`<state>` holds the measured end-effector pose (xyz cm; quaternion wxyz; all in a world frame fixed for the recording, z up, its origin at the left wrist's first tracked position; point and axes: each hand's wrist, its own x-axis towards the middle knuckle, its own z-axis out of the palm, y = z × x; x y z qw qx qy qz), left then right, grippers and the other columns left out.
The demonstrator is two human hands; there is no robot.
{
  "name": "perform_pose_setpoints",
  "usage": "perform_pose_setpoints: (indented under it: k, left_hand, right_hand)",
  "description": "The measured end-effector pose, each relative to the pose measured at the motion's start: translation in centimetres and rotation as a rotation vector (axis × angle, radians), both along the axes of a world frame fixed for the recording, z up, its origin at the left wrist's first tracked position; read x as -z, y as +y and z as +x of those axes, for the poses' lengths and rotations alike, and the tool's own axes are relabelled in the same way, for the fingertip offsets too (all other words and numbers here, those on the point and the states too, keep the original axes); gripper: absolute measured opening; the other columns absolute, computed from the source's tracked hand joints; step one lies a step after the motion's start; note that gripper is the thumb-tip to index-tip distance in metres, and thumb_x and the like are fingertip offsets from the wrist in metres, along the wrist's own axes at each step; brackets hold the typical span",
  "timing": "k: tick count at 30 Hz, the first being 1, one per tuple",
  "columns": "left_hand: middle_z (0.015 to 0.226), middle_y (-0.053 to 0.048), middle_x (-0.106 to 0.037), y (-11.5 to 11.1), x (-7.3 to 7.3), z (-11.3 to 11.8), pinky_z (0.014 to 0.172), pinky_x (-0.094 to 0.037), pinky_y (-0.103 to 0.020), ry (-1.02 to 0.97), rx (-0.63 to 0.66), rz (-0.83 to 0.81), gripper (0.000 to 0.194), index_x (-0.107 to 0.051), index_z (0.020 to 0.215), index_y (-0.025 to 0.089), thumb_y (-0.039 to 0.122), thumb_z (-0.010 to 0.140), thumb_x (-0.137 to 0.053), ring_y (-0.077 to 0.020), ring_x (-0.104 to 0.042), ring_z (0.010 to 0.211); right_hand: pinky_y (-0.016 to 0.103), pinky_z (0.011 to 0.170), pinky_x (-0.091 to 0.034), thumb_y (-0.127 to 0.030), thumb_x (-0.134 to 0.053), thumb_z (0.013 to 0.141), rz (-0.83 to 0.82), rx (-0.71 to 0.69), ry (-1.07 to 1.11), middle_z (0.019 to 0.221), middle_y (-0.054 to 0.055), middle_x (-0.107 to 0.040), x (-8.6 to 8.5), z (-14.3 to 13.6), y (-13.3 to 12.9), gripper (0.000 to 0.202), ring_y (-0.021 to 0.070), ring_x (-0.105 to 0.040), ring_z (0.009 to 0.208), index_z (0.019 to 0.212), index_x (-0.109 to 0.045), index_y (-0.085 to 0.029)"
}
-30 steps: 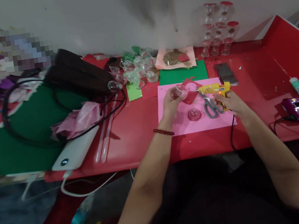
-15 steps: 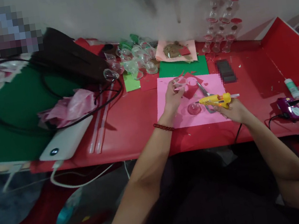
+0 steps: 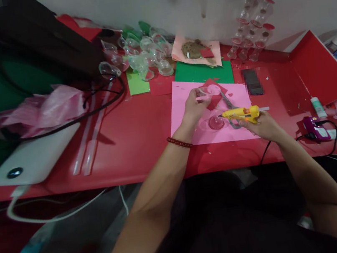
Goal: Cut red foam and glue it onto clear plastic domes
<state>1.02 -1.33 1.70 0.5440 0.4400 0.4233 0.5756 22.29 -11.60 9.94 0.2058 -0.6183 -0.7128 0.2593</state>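
My right hand [image 3: 260, 126] is wrapped round a yellow hot glue gun [image 3: 240, 112], its nozzle pointing left. Just under the nozzle, a clear plastic cup with a red disc [image 3: 216, 122] sits on the pink sheet [image 3: 180, 99]. My left hand [image 3: 196, 104] pinches a clear plastic cup [image 3: 204, 94] tilted above the sheet; its far end overlaps a pale round shape. Partly behind the glue gun lies a pair of scissors [image 3: 228, 101], beside a piece of red paper [image 3: 214, 102].
Several clear cups [image 3: 148, 57] are heaped at the back. Joined cups [image 3: 247, 26] lean on the wall. A phone [image 3: 253, 82], a white-capped bottle [image 3: 318, 107] and a purple power adapter [image 3: 316, 129] are on the right. Clear glue sticks [image 3: 91, 150] and a white device [image 3: 34, 159] lie left.
The camera view has shifted, so the things on the left sit further left in the picture. Both hands keep their hold, the glue gun's nozzle still near the lower cup.
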Motion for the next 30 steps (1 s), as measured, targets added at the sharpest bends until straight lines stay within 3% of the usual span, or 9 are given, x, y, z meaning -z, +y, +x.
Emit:
perform_pose_setpoints:
  k: [5,9,13,17,20,22,26,30]
  left_hand:
    - [0.101,-0.005,-0.066,-0.3,-0.5,0.0,0.069,-0.047,-0.029,-0.026,0.081,-0.098,0.033,-0.058,0.105,0.022,0.013,0.078,-0.074,-0.014,-0.063,0.074]
    - [0.101,-0.005,-0.064,-0.1,-0.5,-0.3,0.075,-0.047,-0.031,-0.018,0.0,-0.086,0.031,-0.058,0.098,0.02,0.008,0.075,-0.074,-0.0166,-0.061,0.086]
    - [0.104,-0.005,-0.066,-0.3,-1.1,-0.7,0.08,-0.047,-0.03,-0.075,-0.024,-0.047,0.024,-0.055,0.088,0.021,0.006,0.075,-0.07,-0.0173,-0.06,0.096]
    - [0.108,-0.005,-0.068,-1.1,-2.2,-0.8,0.084,-0.049,-0.031,-0.115,0.062,0.031,0.023,-0.059,0.091,0.021,0.012,0.074,-0.071,-0.0163,-0.062,0.096]
    - [0.106,-0.004,-0.069,-1.4,-2.6,-0.5,0.082,-0.05,-0.03,-0.108,0.127,0.077,0.028,-0.063,0.096,0.021,0.017,0.072,-0.076,-0.0145,-0.061,0.089]
    - [0.105,-0.004,-0.069,-1.6,-2.6,-0.3,0.08,-0.051,-0.029,-0.11,0.161,0.087,0.03,-0.064,0.095,0.021,0.019,0.07,-0.079,-0.0145,-0.061,0.088]
    - [0.104,-0.004,-0.07,-2.0,-2.7,0.0,0.079,-0.052,-0.03,-0.132,0.222,0.081,0.033,-0.066,0.097,0.021,0.02,0.068,-0.082,-0.0163,-0.063,0.09]
    - [0.099,-0.003,-0.072,-2.3,-3.0,0.2,0.074,-0.05,-0.028,-0.132,0.271,0.064,0.036,-0.067,0.096,0.02,0.019,0.065,-0.084,-0.015,-0.063,0.084]
  right_hand:
    - [0.026,0.05,-0.038,-0.056,-0.062,0.082,-0.006,0.002,-0.025,0.055,0.0,-0.057,-0.2,-0.5,0.0,0.038,0.016,-0.054,0.056,0.09,-0.075,-0.021]
    - [0.026,0.049,-0.037,-0.058,-0.066,0.079,0.004,0.044,-0.017,0.052,0.0,-0.056,-0.6,0.1,0.0,0.038,0.0152,-0.053,0.052,0.078,-0.071,-0.021]
    - [0.028,0.048,-0.04,-0.064,-0.062,0.081,-0.032,0.204,-0.025,0.05,0.002,-0.057,0.0,2.7,1.2,0.047,0.0164,-0.054,0.049,0.066,-0.062,-0.02]
    - [0.031,0.061,-0.046,-0.052,-0.058,0.091,0.147,0.399,-0.348,0.082,0.012,-0.071,1.5,4.8,2.0,0.038,0.0244,-0.066,0.075,0.093,-0.066,-0.016]
    - [0.032,0.068,-0.046,-0.042,-0.053,0.097,0.147,0.44,-0.651,0.108,0.019,-0.068,2.8,5.1,1.3,0.035,0.0284,-0.068,0.091,0.113,-0.059,-0.012]
    - [0.033,0.068,-0.045,-0.035,-0.047,0.1,0.115,0.437,-0.782,0.116,0.022,-0.064,3.6,5.1,0.5,0.031,0.0289,-0.068,0.094,0.118,-0.055,-0.011]
    - [0.034,0.071,-0.045,-0.029,-0.046,0.099,0.076,0.525,-0.872,0.118,0.024,-0.06,4.4,6.2,-0.6,0.03,0.0284,-0.068,0.093,0.119,-0.051,-0.008]
    - [0.039,0.087,-0.046,-0.032,-0.05,0.098,0.008,0.573,-0.807,0.12,0.028,-0.059,4.7,8.3,-0.5,0.039,0.0347,-0.064,0.108,0.123,-0.053,-0.002]
